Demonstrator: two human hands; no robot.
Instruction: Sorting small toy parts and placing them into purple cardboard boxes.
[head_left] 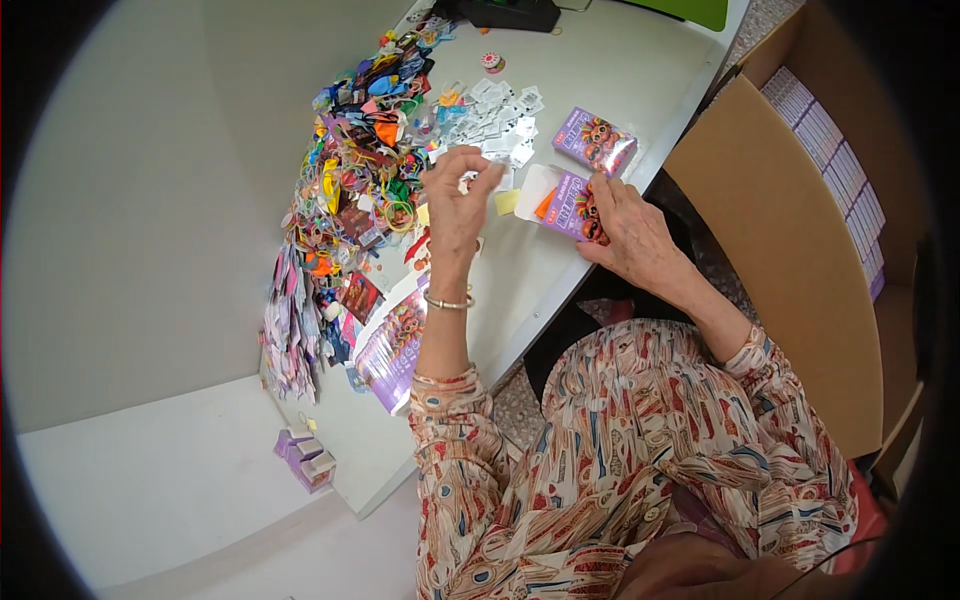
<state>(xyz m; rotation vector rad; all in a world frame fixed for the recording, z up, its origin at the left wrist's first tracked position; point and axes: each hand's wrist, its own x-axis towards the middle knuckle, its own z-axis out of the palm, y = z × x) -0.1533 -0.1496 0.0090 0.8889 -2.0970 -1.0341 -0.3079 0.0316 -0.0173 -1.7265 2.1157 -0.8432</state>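
Note:
My right hand (637, 238) holds a small purple printed cardboard box (568, 208) near the table's front edge. The box's white end flap stands open toward the left, and something orange (545, 205) shows in its mouth. Raised to the left of the box, my left hand (458, 205) has its thumb and fingers curled together in a pinch; whatever it may hold is too small to make out. Behind that hand lies a spread of small white printed slips (490, 120). A second purple box (595, 140), closed, lies just beyond the one I hold.
A long heap of colourful small trinkets and packets (365, 160) runs along the wall side of the table (520, 290). Flat purple cartons (395, 345) lie by my left forearm. At the right stands a large brown carton (790, 260) with rows of packed boxes (835, 165).

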